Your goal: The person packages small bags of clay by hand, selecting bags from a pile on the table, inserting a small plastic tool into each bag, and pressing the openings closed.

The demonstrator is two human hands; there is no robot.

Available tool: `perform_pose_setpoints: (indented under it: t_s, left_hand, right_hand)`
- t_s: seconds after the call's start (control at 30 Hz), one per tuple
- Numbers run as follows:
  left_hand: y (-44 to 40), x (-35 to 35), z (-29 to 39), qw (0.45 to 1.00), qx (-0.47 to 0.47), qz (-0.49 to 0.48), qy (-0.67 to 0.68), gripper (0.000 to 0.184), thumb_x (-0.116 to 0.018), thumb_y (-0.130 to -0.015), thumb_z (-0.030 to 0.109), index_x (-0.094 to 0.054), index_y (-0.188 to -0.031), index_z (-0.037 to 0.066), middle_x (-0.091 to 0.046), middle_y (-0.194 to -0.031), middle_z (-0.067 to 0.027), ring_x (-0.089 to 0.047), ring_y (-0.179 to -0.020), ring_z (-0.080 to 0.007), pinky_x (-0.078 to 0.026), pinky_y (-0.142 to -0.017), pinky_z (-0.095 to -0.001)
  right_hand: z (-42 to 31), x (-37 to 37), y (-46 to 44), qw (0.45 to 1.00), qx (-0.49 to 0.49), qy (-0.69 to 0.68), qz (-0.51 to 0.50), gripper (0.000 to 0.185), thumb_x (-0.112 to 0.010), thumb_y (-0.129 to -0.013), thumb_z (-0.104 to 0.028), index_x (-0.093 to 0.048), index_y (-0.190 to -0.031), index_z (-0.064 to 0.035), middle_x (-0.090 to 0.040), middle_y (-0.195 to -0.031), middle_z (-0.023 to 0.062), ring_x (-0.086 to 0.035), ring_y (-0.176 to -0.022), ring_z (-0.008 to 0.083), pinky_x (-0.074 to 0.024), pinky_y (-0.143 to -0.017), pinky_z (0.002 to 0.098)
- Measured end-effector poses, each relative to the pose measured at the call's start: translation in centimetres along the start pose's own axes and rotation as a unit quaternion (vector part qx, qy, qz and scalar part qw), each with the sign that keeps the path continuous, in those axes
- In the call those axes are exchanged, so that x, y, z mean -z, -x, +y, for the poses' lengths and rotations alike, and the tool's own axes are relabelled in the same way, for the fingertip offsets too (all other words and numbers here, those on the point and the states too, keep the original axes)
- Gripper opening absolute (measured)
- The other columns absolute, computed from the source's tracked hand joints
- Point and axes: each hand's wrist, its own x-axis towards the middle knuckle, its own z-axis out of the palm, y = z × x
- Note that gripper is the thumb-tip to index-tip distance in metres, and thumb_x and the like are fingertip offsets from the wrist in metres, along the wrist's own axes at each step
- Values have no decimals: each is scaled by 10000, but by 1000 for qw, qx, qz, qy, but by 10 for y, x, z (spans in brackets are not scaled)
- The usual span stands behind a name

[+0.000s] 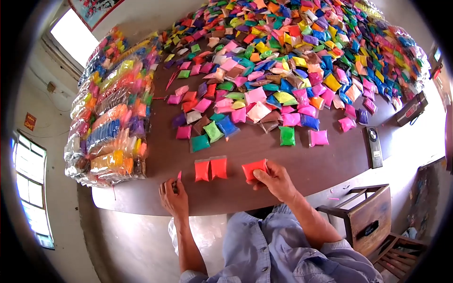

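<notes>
My right hand (277, 183) pinches a small clear packet filled with red (251, 169), thumb on top, just above the table's near part. To its left, two similar red packets (219, 168) lie side by side on the brown table (236, 193). My left hand (174, 198) rests at the table's near edge, left of that pair, with its fingers curled. A small pink tip (179, 175) sticks up from those fingers; the rest of what they hold is mostly hidden. Beyond both hands spreads a large heap of colourful packets (257, 96).
Large clear bags of sorted packets (107, 134) are stacked along the left side. A black-and-silver device (374, 147) and a dark cylindrical object (412, 109) sit at the right. A wooden stool (370, 219) stands right of my body.
</notes>
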Motion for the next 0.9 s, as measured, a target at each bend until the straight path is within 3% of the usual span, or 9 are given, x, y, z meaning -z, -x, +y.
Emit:
perform_pose_setpoints:
  t_s: [0.3, 0.53, 0.6, 0.67, 0.73, 0.8, 0.9]
  left_hand:
    - [2, -6, -10, 1000, -16, -20, 16, 109, -646, -994, 114, -695, -1064, 48, -660, -1012, -136, -636, -962, -359, -509, -837, -466]
    - [-6, 2, -18, 993, -35, -80, -77, 164, -587, -1036, 138, -672, -1095, 11, -655, -1022, -177, -636, -965, -379, -510, -829, -479]
    - [-3, 7, -18, 997, 30, -70, -16, 172, -543, -1053, 135, -644, -1113, 10, -650, -982, -186, -646, -902, -362, -522, -788, -460]
    - [0, 14, -3, 969, 163, -119, 142, 168, -524, -1060, 145, -624, -1095, 15, -656, -926, -156, -656, -758, -279, -530, -672, -401]
    - [9, 27, 40, 942, 184, -139, 242, 150, -552, -1052, 141, -630, -1061, 14, -659, -904, -136, -645, -710, -260, -529, -635, -385]
    - [38, 8, 61, 970, 34, -111, 212, 123, -581, -1037, 129, -649, -1035, 26, -658, -882, -131, -628, -653, -248, -519, -586, -381]
    - [63, 26, 155, 937, -50, -214, 273, 88, -642, -1012, 128, -672, -1032, 47, -667, -894, -141, -656, -657, -255, -519, -575, -383]
  right_hand:
    - [7, 9, 4, 998, -32, -61, 13, 369, -482, -1124, -271, -621, -1308, 17, -712, -1170, 116, -732, -1010, 211, -617, -790, 328]
    - [-12, 14, 32, 989, -31, -81, 118, 355, -515, -1113, -295, -641, -1292, -15, -716, -1133, 95, -727, -984, 180, -615, -771, 309]
    - [-18, 21, 44, 985, -22, -74, 157, 356, -529, -1109, -308, -645, -1284, -21, -722, -1096, 83, -729, -959, 169, -611, -754, 297]
    - [-23, 31, 59, 979, 1, -15, 203, 340, -570, -1092, -294, -646, -1280, -20, -727, -1009, 54, -731, -889, 147, -590, -669, 255]
    - [-32, 35, 70, 969, -9, 11, 248, 324, -591, -1079, -269, -643, -1268, -11, -728, -964, 52, -724, -840, 137, -573, -627, 243]
    - [-33, 39, 76, 957, -17, 34, 288, 309, -611, -1067, -245, -640, -1256, -2, -728, -919, 50, -718, -791, 127, -555, -585, 230]
    - [-31, 47, 84, 953, -46, 67, 293, 263, -648, -1022, -191, -625, -1164, 28, -733, -911, 68, -699, -780, 108, -529, -573, 241]
